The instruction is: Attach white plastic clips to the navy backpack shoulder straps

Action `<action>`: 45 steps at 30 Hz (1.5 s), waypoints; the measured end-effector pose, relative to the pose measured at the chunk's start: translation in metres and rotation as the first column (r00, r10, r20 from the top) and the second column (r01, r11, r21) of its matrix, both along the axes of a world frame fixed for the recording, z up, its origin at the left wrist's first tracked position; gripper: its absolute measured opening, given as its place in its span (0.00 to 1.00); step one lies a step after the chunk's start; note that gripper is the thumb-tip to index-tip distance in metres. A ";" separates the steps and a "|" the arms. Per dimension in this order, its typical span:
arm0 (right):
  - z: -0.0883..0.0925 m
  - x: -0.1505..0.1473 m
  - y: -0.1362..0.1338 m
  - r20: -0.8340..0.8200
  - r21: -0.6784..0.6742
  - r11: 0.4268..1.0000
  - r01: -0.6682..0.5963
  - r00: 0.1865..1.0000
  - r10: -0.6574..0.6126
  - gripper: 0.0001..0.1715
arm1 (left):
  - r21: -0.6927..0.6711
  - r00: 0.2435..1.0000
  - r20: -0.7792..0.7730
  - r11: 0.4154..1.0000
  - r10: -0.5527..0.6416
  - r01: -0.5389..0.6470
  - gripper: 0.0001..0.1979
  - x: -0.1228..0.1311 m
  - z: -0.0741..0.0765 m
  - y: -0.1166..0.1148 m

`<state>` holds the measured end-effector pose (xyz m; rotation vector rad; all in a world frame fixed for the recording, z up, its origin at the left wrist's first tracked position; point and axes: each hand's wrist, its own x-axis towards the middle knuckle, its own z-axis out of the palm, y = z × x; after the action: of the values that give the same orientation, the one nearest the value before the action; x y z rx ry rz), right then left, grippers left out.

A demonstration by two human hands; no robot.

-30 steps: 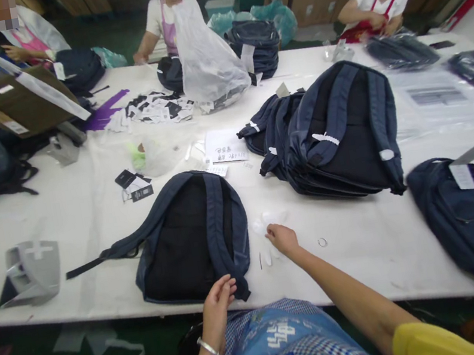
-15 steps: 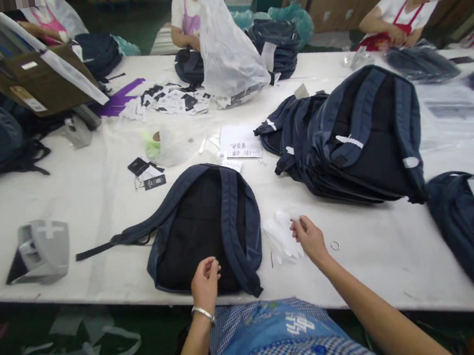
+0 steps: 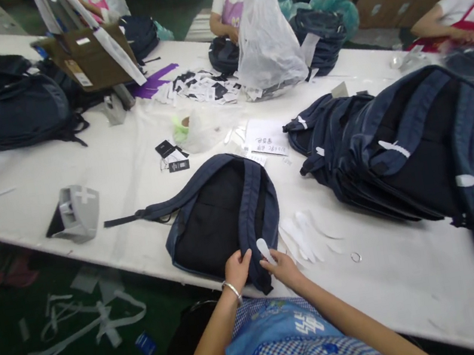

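A navy backpack [image 3: 220, 216] lies back-side up on the white table [image 3: 127, 171] in front of me, one strap stretched out to the left. My left hand [image 3: 236, 268] grips the lower end of its right shoulder strap [image 3: 251, 223] at the near edge. My right hand [image 3: 282, 267] is just beside it, pinching a small white strip [image 3: 265, 250] upright against that strap. More white strips [image 3: 308, 235] lie loose on the table right of the backpack, with a small metal ring [image 3: 356, 256] beyond them.
A stack of navy backpacks [image 3: 399, 144] fills the right side. A grey holder [image 3: 75, 212] sits near the left table edge, tags [image 3: 172, 155] and a paper [image 3: 264, 136] lie behind the backpack. Other people work with bags across the table. White scraps litter the floor.
My right hand picked a white strip from the pile and brought it left to the backpack strap. My left hand closed on the strap end. The view shifted leftwards.
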<state>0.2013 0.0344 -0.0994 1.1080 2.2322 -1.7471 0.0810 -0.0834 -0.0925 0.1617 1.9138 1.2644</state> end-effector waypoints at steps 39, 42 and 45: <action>0.050 0.000 0.039 0.099 -0.915 0.360 0.181 0.967 -0.234 0.16 | -0.008 0.994 -0.101 0.999 0.030 -0.031 0.09 0.011 0.027 0.008; 0.049 0.000 0.036 0.053 -0.891 0.434 0.133 0.980 -0.193 0.16 | -0.009 0.996 -0.006 0.996 0.092 -0.092 0.10 0.010 0.012 0.019; 0.044 -0.002 0.030 0.004 -0.822 0.565 0.068 0.994 -0.113 0.17 | -0.022 0.988 0.067 0.990 0.138 -0.137 0.10 0.005 -0.003 0.028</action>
<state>0.1990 0.0641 -0.0550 0.9180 1.0393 -2.4444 0.0855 -0.0555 -0.0957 -0.0233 1.9031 1.3267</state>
